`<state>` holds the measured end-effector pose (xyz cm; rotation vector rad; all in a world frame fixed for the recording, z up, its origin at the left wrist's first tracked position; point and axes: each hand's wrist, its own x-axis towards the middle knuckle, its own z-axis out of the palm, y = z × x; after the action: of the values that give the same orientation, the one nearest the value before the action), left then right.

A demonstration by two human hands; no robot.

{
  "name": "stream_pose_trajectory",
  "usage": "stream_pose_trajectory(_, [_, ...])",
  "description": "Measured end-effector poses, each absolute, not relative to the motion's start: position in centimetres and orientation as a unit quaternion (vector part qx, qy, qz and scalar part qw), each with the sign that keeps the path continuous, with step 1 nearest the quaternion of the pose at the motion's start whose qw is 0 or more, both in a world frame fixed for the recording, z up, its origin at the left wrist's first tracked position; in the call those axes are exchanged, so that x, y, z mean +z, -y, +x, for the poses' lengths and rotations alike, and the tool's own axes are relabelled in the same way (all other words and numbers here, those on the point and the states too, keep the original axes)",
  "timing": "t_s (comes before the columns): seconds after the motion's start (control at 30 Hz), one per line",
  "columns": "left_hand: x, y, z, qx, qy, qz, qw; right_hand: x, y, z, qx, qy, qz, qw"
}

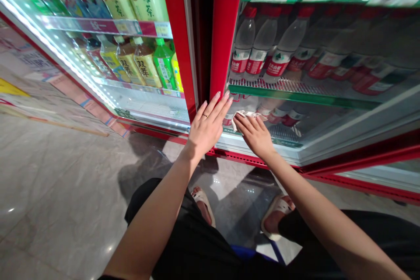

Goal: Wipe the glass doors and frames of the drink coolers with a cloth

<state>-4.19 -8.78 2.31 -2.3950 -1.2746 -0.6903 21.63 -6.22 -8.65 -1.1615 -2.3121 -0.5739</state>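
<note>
My left hand (209, 123) lies flat with fingers stretched, a ring on one of them, against the red frame at the left edge of the right-hand fridge door. Just to its right, my right hand (254, 133) presses a crumpled white cloth (236, 121) against the lower part of the glass door (315, 135). The cloth shows around the fingertips; the rest is under the hand. Behind the glass, water bottles (280, 52) with red caps and red-and-white labels stand on a green-edged shelf (305, 97), with more bottles on the level below.
On the left stands a second lit fridge with a red frame (180, 30), holding several tea bottles (141, 61) and green drink packs. Stacked cartons (42, 59) are beside it. Below me are the grey tiled floor (59, 183), my sandalled feet and a blue stool edge (243, 251).
</note>
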Motion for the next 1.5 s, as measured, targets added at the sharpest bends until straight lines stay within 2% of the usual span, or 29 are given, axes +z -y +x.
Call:
stream_pose_trajectory(0.2, [2.4, 8.8, -4.1, -0.233, 0.449, -0.843, 0.183, -9.2, 6.9, 22.7, -0.226, 0.856, -0.401, 0.236])
stream_pose_trajectory(0.33, [2.4, 8.8, -4.1, -0.229, 0.449, -0.844, 0.181, -7.6, 7.1, 23.1, -0.218, 0.817, -0.461, 0.268])
stream_pose_trajectory(0.47, [2.3, 8.7, -4.0, -0.226, 0.447, -0.847, 0.178, -5.9, 6.5, 21.8, -0.21, 0.832, -0.444, 0.257])
stream_pose_trajectory(0.6, [2.3, 8.8, -3.9, -0.221, 0.442, -0.849, 0.187, -7.0, 6.5, 21.5, -0.224, 0.858, -0.398, 0.235])
stream_pose_trajectory(0.73, [2.4, 8.9, -4.0, -0.226, 0.44, -0.849, 0.188, -8.3, 7.2, 22.8, -0.223, 0.846, -0.419, 0.242])
stream_pose_trajectory(0.9, [2.2, 8.8, -4.2, -0.23, 0.442, -0.847, 0.184, -6.5, 6.9, 22.7, -0.229, 0.803, -0.469, 0.287])
stream_pose_trajectory(1.03, [2.1, 8.7, -4.1, -0.23, 0.441, -0.848, 0.186, -5.2, 6.3, 21.2, -0.228, 0.825, -0.442, 0.269])
stream_pose_trajectory(1.17, [2.1, 8.7, -3.9, -0.23, 0.439, -0.849, 0.184, -6.2, 6.6, 21.2, -0.221, 0.851, -0.41, 0.244])
stream_pose_trajectory(1.4, [2.1, 8.7, -4.0, -0.233, 0.437, -0.85, 0.178, -6.7, 7.4, 22.9, -0.212, 0.803, -0.477, 0.289])
stream_pose_trajectory(1.5, [2.0, 8.7, -4.0, -0.234, 0.434, -0.851, 0.182, -5.9, 7.0, 22.4, -0.209, 0.81, -0.47, 0.28])
